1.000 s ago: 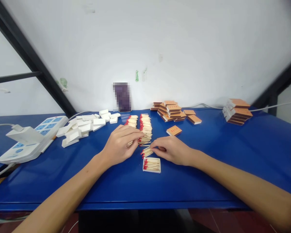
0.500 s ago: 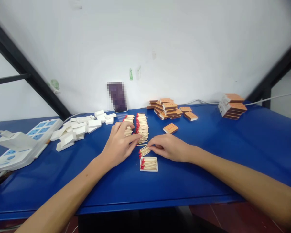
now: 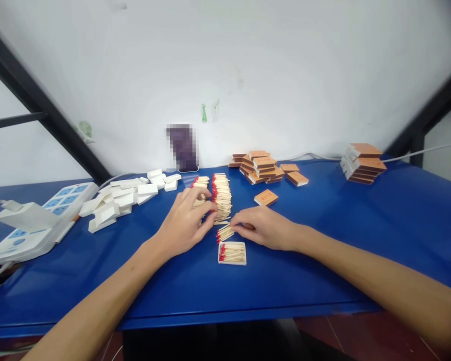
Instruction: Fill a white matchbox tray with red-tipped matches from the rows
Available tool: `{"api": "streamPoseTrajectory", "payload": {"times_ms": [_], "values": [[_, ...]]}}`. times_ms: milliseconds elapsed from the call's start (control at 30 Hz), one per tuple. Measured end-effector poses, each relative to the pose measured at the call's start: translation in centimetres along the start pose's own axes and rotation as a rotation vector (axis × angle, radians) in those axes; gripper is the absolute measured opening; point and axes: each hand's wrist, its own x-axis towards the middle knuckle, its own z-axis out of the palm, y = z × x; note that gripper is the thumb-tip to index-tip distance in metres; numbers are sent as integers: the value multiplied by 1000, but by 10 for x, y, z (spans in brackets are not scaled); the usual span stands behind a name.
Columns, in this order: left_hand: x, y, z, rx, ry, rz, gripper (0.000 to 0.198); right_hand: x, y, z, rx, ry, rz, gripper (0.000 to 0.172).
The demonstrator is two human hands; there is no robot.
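On a blue table [image 3: 323, 250] lies a long heap of red-tipped matches [image 3: 221, 193]. My left hand [image 3: 186, 220] rests on the heap's near end, fingers curled and pinching at matches there. My right hand [image 3: 263, 226] lies just right of it, its fingers pinched on a small bundle of matches [image 3: 224, 232]. Directly in front of that bundle sits a white open tray [image 3: 232, 253] partly filled with matches.
Empty white trays [image 3: 124, 197] are heaped at the left, beside a white power strip [image 3: 33, 220]. Orange matchbox sleeves are stacked behind [image 3: 263, 168] and at far right [image 3: 363, 163]; one lies alone [image 3: 266, 197]. A blurred dark object [image 3: 183, 148] leans on the wall.
My left hand's fingers have curled in from lying flat on the heap. The right hand has kept its hold on the small bundle. The view shifted slightly.
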Motion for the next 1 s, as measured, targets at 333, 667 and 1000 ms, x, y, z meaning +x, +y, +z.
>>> {"api": "streamPoseTrajectory", "payload": {"times_ms": [333, 667, 1000], "values": [[0, 0, -7, -106, -28, 60, 20, -2, -5, -6, 13, 4, 16, 14], [-4, -1, -4, -112, -152, 56, 24, -2, -5, -8, -8, -4, 20, 18], [-1, 5, -10, -93, -324, 39, 27, -3, -2, -7, -46, -58, 32, 26]]}}
